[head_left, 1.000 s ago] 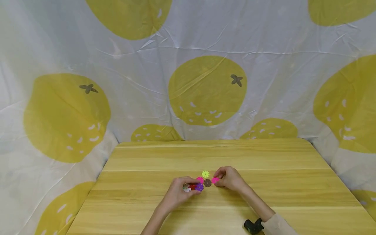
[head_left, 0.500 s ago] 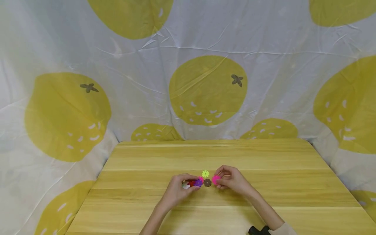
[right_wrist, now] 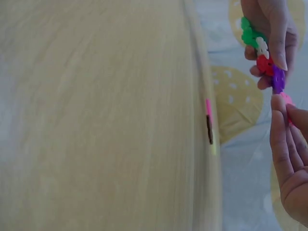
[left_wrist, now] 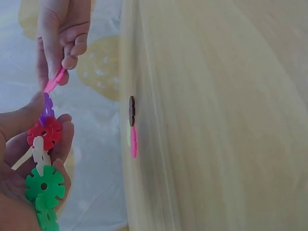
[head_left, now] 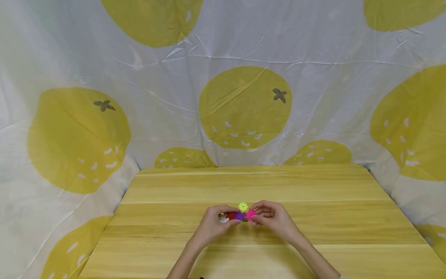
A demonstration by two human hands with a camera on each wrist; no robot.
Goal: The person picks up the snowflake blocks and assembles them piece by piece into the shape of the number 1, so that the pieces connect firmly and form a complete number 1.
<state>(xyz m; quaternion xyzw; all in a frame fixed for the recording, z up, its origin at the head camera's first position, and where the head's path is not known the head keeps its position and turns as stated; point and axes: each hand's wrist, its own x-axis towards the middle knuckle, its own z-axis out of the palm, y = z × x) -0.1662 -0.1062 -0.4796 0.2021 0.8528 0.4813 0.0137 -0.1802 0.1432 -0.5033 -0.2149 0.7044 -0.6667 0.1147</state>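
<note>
My left hand (head_left: 211, 224) pinches a chain of slotted plastic snowflake discs between thumb and fingers. In the left wrist view the chain runs from green discs (left_wrist: 44, 185) at the palm through a white disc (left_wrist: 40, 155) and a red disc (left_wrist: 47, 129) to a purple disc (left_wrist: 47, 108) at its tip. Thumb and fingers of my right hand (head_left: 277, 220) pinch a pink disc (head_left: 250, 215). Its edge meets the purple disc's edge, as the right wrist view shows, with the two discs at an angle to each other. Both hands are raised over the table.
On the wooden table (head_left: 285, 182), beyond the hands, lie a yellow-green disc (head_left: 242, 206), a brown disc (left_wrist: 132, 111) and another pink disc (left_wrist: 134, 143), grouped closely. A white cloth (head_left: 167, 97) with yellow fruit prints hangs behind the table and along its sides.
My right hand has moved left with its pink disc, up to the purple disc. The left hand has shifted slightly right with the chain. The black object by the right wrist has left the head view.
</note>
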